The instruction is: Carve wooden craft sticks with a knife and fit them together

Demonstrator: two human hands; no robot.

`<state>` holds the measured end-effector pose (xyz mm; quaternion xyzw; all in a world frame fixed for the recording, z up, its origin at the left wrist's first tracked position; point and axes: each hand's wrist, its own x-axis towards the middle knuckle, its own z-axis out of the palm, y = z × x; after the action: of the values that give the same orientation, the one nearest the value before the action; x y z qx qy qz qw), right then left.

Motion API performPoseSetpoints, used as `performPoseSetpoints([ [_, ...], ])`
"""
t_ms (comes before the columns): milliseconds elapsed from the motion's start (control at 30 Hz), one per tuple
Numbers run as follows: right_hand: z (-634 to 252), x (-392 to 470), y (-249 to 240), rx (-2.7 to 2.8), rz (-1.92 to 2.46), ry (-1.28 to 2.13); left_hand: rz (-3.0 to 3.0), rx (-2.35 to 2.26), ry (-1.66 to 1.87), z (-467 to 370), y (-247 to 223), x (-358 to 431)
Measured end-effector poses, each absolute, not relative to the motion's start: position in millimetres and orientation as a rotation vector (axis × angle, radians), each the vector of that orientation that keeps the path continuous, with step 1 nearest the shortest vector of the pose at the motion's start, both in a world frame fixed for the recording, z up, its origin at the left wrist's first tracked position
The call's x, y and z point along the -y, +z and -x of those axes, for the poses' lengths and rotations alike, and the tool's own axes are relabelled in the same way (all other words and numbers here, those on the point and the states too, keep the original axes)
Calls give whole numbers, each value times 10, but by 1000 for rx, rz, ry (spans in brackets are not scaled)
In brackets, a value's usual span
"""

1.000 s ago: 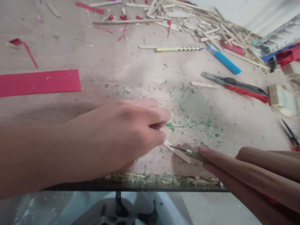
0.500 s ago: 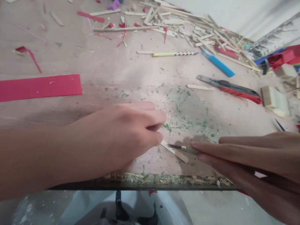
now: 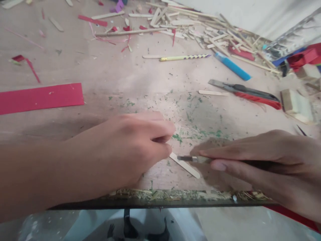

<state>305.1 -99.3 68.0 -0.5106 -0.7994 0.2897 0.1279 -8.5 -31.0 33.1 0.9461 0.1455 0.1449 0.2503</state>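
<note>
My left hand [image 3: 140, 144] is closed on the upper end of a popsicle stick [image 3: 187, 167], pressing it against the table near the front edge. The stick slants down to the right, and its rounded end shows. In my right hand [image 3: 260, 164] a small carving knife [image 3: 204, 159] is pinched between thumb and fingers. Its short dark blade points left and meets or lies just over the stick close to my left fingertips; whether it cuts in I cannot tell. Green shavings [image 3: 178, 138] are scattered on the table around both hands.
A red and black box cutter [image 3: 250, 93] lies at right with its blade out, beside another popsicle stick [image 3: 213, 93]. Behind are a pencil [image 3: 185, 58], a blue cutter [image 3: 233, 67] and a heap of sticks [image 3: 215, 36]. A red strip [image 3: 42, 97] lies left, wooden blocks [image 3: 296, 103] right.
My right hand has rolled, so its thumb now shows along the knife handle, and the blade has shifted slightly left. My left hand stays on the stick. The view has moved slightly.
</note>
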Motion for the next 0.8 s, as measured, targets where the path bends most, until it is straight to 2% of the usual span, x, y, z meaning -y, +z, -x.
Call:
performPoseSetpoints([
  [267,-3035,1231,708,2558,1252,449,-2683,-391,516,42,272,309],
  [400,-2985,1285,693,2564,1235,379,-2748,-368,523,26,279,325],
  [533,-2928,1261,687,2540,1271,416,-2734,-376,514,29,277,368],
  [800,-2914,1100,721,2320,1366,810,-2410,-559,494,-8,211,403],
])
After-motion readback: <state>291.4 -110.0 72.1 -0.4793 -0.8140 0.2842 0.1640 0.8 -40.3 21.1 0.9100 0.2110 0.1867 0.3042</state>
